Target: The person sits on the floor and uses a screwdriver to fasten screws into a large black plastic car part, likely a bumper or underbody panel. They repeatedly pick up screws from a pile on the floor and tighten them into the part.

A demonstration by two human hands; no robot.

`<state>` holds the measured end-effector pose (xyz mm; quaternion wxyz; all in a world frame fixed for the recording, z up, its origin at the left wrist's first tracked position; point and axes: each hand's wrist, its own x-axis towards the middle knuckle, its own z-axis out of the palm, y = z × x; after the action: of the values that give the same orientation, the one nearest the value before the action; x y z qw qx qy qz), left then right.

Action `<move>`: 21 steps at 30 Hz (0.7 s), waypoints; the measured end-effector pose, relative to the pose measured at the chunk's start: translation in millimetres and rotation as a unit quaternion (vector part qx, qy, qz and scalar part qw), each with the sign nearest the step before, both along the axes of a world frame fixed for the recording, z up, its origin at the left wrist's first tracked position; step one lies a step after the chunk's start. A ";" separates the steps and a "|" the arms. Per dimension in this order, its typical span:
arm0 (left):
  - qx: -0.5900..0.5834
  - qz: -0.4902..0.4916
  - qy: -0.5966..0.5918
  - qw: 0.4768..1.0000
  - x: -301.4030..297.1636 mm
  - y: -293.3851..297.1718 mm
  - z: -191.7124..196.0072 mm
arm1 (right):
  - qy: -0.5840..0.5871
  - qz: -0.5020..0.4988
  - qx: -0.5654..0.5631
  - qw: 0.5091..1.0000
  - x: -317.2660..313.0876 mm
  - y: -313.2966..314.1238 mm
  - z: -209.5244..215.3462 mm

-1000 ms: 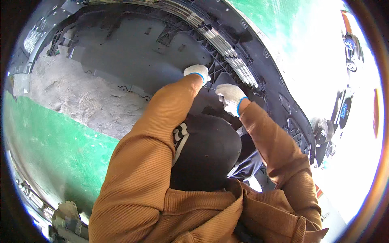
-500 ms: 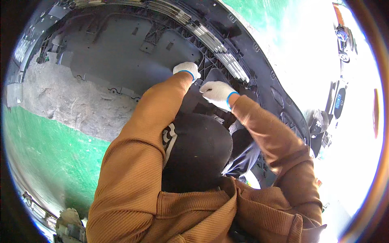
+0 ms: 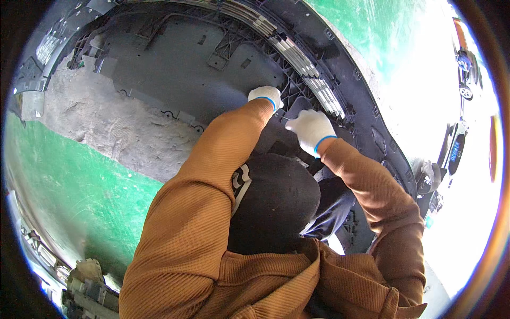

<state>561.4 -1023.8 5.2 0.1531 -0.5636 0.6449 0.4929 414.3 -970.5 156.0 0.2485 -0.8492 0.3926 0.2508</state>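
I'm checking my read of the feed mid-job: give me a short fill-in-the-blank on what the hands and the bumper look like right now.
1. Both hands wear ____ gloves with blue cuffs.
2. The left hand and right hand rest on the inner side of a large ____ plastic bumper shell.
3. The floor beside the shell is painted ____.
4. The sleeves are ____ ribbed fabric.

Missing words: white; dark grey; green; orange-brown

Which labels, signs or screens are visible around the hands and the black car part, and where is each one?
Printed patch: on the black cap between the two orange sleeves, small, white with dark marks.
Blue sign: far right edge, on a dark upright object, narrow, blue with pale marks.
No screens or packages show near the gloved left hand or right hand.
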 end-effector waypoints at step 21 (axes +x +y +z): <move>-0.002 -0.031 -0.010 0.999 -3.9 -6.0 2.0 | -0.129 -0.202 0.075 0.968 -18.1 14.6 -74.1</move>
<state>557.5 -1029.8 7.3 0.1735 -0.5481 0.6619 0.4810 396.1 -955.9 81.9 0.4054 -0.7566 0.5006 0.1119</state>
